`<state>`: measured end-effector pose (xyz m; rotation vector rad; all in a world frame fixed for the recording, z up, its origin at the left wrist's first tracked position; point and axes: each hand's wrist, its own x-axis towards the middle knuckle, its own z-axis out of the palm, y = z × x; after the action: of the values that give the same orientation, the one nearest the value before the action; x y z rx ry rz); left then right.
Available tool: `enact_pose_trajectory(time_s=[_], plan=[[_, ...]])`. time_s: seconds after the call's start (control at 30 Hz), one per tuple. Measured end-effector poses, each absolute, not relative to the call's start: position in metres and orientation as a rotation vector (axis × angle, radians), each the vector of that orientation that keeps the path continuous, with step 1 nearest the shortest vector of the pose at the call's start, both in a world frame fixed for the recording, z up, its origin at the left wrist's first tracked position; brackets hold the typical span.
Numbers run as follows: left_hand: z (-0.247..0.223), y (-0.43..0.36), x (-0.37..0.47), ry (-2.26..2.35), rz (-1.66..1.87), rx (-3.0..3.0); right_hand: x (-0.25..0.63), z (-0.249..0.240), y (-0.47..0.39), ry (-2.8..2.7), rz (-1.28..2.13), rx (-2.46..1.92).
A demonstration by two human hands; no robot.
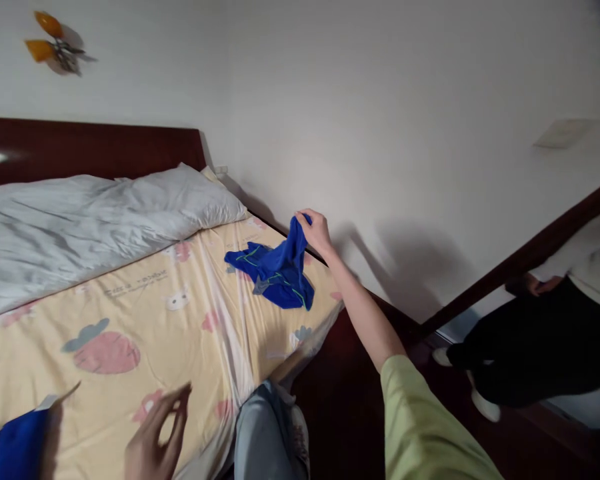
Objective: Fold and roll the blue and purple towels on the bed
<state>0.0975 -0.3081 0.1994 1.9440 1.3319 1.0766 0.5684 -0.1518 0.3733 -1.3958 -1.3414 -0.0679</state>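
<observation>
Near the bed's right edge, my right hand (pixel 316 230) pinches the top of a blue garment (pixel 283 267) with thin bright-green seams and a grey patch. The pinched part is lifted into a peak, while the rest lies crumpled on the bedsheet; its exact kind is hard to tell. Low in the view, my left hand (pixel 155 437) is held over the sheet, away from that garment. Its thumb and fingertips come together in a ring, with nothing visible in them. A second piece of blue cloth (pixel 17 443), with a white tag (pixel 47 401), shows at the bottom left corner.
The cream sheet (pixel 180 333) has strawberry and rabbit prints. A grey-white pillow or quilt (pixel 105 220) lies along the dark headboard (pixel 90 150). A person in dark trousers (pixel 540 340) stands at the right, beyond a dark rail (pixel 510 267). An orange wall lamp (pixel 50 47) hangs upper left.
</observation>
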Motion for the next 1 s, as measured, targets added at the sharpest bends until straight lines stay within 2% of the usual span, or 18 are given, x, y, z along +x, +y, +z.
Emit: enact_pose_trajectory(time_s=[0.2,0.3,0.43,0.6,0.83,1.0], plan=[[0.297,-0.239,0.190,0.960,1.282,1.879,0.465,0.456,-0.213,-1.838,0.133,-1.208],[0.308,-0.226,0.223,0.860,1.291,1.984,0.431,0.477,-0.239,-1.975,0.086,-1.192],[0.297,-0.234,0.231,0.845,1.302,1.972,0.408,0.492,-0.265,-2.037,-0.102,-1.241],[0.292,-0.252,0.195,0.970,1.269,2.072,0.404,0.500,-0.293,-2.068,-0.199,-1.275],[0.270,-0.264,0.090,1.297,1.015,2.137,0.438,0.504,-0.322,-1.977,-0.132,-1.342],[0.269,-0.242,0.009,1.620,0.808,2.183,0.466,0.502,-0.333,-1.932,0.006,-1.363]])
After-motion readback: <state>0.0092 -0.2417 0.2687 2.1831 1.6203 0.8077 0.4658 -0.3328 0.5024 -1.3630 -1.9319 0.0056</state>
